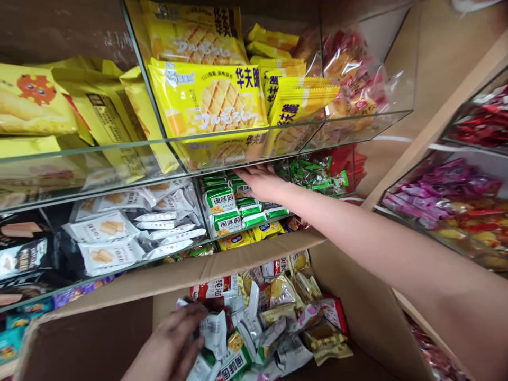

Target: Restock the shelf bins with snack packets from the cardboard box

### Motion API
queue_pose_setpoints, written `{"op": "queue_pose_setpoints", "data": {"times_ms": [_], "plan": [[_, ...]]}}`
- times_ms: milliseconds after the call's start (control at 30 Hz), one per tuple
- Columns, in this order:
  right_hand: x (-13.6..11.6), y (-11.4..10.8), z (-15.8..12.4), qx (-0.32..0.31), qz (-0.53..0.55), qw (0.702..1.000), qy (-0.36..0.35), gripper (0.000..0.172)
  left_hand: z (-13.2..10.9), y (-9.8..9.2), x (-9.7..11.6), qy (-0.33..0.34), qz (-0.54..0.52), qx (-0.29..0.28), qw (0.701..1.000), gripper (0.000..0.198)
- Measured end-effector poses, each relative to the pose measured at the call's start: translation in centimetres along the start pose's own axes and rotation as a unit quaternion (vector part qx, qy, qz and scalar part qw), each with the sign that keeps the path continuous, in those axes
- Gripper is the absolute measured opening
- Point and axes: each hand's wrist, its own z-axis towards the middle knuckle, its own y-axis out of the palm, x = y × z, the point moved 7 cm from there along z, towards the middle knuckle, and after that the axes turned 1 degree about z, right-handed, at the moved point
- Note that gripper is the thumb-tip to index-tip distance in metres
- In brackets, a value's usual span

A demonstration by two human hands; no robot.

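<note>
My right hand [260, 181] reaches into a glass shelf bin and rests, fingers spread, on green and white snack packets [222, 203]. My left hand [178, 338] is down in an open cardboard box [222, 264], touching a white packet [214, 330] among several mixed snack packets [286, 312]. Whether the left hand grips a packet is unclear.
Yellow waffle packets [214, 98] fill the glass bin above. White biscuit packets [119, 230] lie in the bin to the left, small green candies [317, 172] to the right. Bins of pink and red sweets [444, 190] stand on the right behind a wooden divider [436, 121].
</note>
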Motion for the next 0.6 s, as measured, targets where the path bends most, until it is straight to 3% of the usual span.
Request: {"op": "queue_pose_setpoints", "data": {"times_ms": [133, 300, 367, 467, 600], "plan": [[0.1, -0.1, -0.2, -0.003, 0.008, 1.0, 0.001, 0.081, -0.2, 0.7, -3.3, -0.02, 0.153, -0.032, 0.987, 0.053], [-0.6, -2.0, -2.0, 0.034, 0.019, 0.999, -0.011, 0.076, -0.6, 3.0, -3.7, -0.056, 0.219, -0.137, 0.964, 0.062], [-1.9, -3.3, -3.8, 0.062, 0.036, 0.997, -0.041, 0.069, -0.4, 2.6, -3.2, -0.056, 0.243, -0.129, 0.96, 0.051], [-4.8, -4.8, -7.6, 0.084, 0.076, 0.99, -0.088, 0.045, -0.2, 2.1, -3.3, -0.08, 0.252, -0.135, 0.955, 0.043], [-9.2, -4.3, -13.1, 0.073, 0.183, 0.971, -0.136, 0.023, -0.1, 2.6, -3.9, -0.094, 0.248, -0.131, 0.955, 0.049]]}}
